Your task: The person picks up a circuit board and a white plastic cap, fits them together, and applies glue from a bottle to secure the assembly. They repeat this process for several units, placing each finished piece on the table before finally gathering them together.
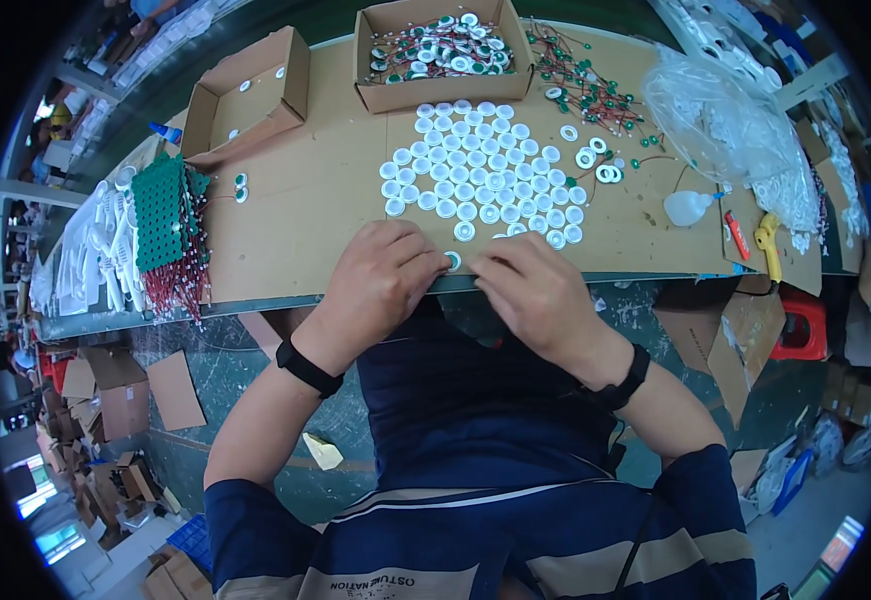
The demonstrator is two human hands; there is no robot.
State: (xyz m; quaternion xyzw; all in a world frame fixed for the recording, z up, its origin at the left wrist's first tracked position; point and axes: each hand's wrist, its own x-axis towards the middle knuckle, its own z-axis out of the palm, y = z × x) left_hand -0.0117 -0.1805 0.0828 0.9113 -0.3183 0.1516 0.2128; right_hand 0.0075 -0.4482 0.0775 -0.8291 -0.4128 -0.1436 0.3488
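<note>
At the table's near edge my left hand (384,272) is closed, its fingertips on a small round white cap (453,262) with a dark greenish middle. Just right of it my right hand (538,292) is closed in a pinch, fingertips pointing at the cap. Whatever it pinches, if anything, is too small to make out. Beyond both hands, many white round caps (464,191) lie in a loose patch on the cardboard-covered table (326,190). One single cap (465,231) sits a little apart, nearest my fingers.
An open cardboard box (443,95) at the back holds white caps with green parts and red wires. Left of it stands a shallower box (256,105). Green perforated boards (163,215) lie far left. To the right are wired green parts (596,90), a white squeeze bottle (689,208) and a yellow tool (768,240).
</note>
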